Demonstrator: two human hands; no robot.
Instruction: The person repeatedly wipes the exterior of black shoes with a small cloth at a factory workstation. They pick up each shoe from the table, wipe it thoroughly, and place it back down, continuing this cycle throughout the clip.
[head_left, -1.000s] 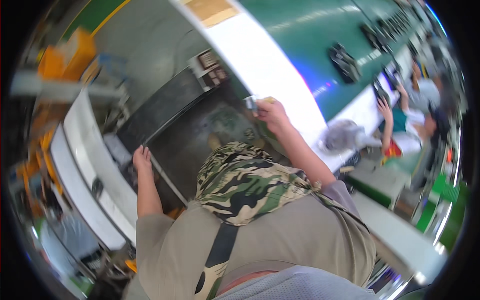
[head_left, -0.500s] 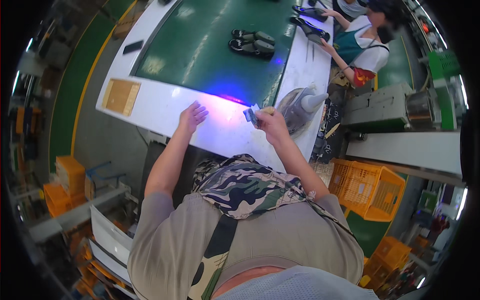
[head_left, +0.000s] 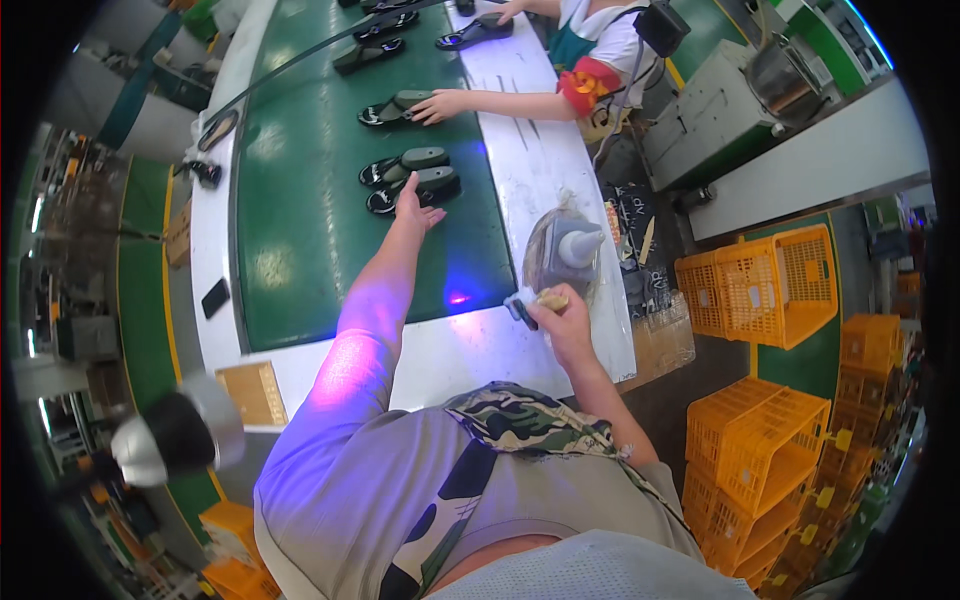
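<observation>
Head view, looking down over my chest: my left hand (head_left: 412, 205) is stretched out onto the green conveyor belt (head_left: 300, 230), fingers spread and loose, gripping nothing. The fingertips lie on the nearer of two dark sandals (head_left: 413, 189) that sit side by side on the belt. That sandal's long axis runs across the belt, one end toward the white table edge (head_left: 520, 160) and the other toward the belt's middle; its partner (head_left: 404, 164) lies parallel just beyond it, farther from me. The sandal sits under and just ahead of my fingers, with my palm on the near side of it.

My right hand (head_left: 562, 322) is closed around a small brush (head_left: 528, 302), held at the white table edge nearest me. The brush's pale handle points toward the table's outer edge and its darker head toward the belt. Just beyond that hand stands a grey squeeze bottle (head_left: 573, 248) with a pale cap, wrapped in clear plastic.

Farther up the belt another person's hand (head_left: 440, 104) rests on a third sandal (head_left: 392, 108), and more sandals (head_left: 372, 52) lie beyond it. On the belt's far white border lies a small black flat rectangle (head_left: 214, 297), and nearer me on the same border a tan square card (head_left: 252, 392). Beyond the table's outer edge stand orange plastic crates (head_left: 770, 290), stacked open-topped.
</observation>
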